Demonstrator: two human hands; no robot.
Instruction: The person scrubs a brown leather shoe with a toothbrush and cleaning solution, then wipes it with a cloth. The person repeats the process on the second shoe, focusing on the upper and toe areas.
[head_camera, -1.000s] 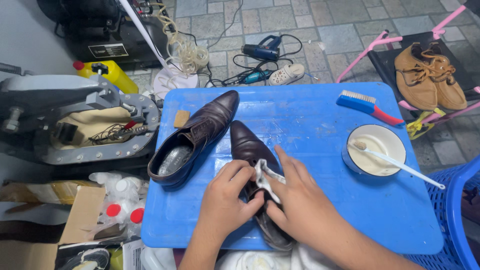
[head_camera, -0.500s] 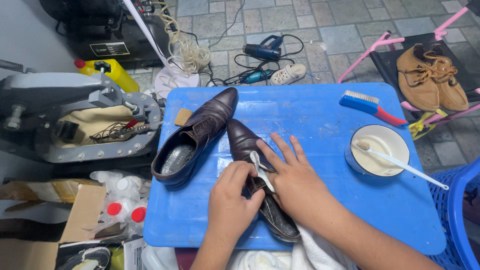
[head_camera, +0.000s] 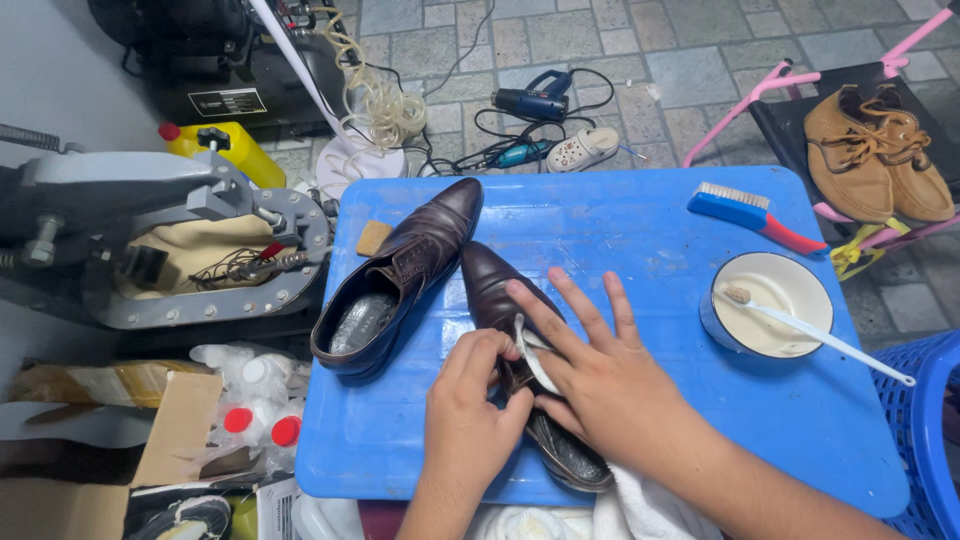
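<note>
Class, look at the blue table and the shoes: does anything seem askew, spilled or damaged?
Little stands out. The toothbrush lies across the white bowl, its handle jutting past the rim. Faint whitish smears mark the blue table. Both brown shoes look undamaged.

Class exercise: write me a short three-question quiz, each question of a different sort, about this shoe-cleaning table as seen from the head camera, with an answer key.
1. True or false: the white toothbrush lies across the round white bowl.
2. Multiple choice: what does the left hand pinch against the near dark brown shoe? A) a sponge B) a white cloth C) a lace
3. Short answer: where on the blue table does the blue and red brush lie?

Key
1. True; its bristle end rests inside the bowl.
2. B; the right hand presses on the same shoe beside it.
3. At the far right part, beyond the bowl.
</note>
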